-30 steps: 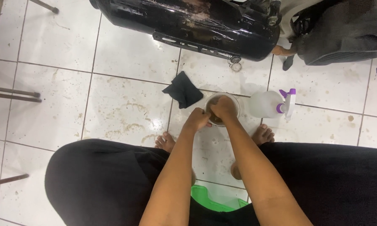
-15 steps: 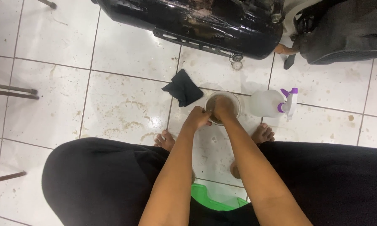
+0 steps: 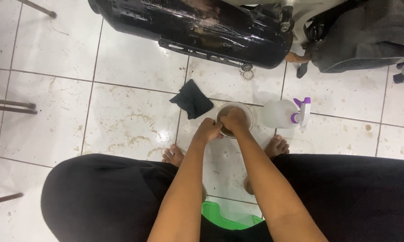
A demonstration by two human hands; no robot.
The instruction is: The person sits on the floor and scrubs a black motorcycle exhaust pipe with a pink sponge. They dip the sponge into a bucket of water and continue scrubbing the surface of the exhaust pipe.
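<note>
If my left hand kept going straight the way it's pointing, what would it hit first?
The left hand points up and right across the floor, at the rim of the bowl, so it would likely meet the bowl first, or the right hand in it.
</note>
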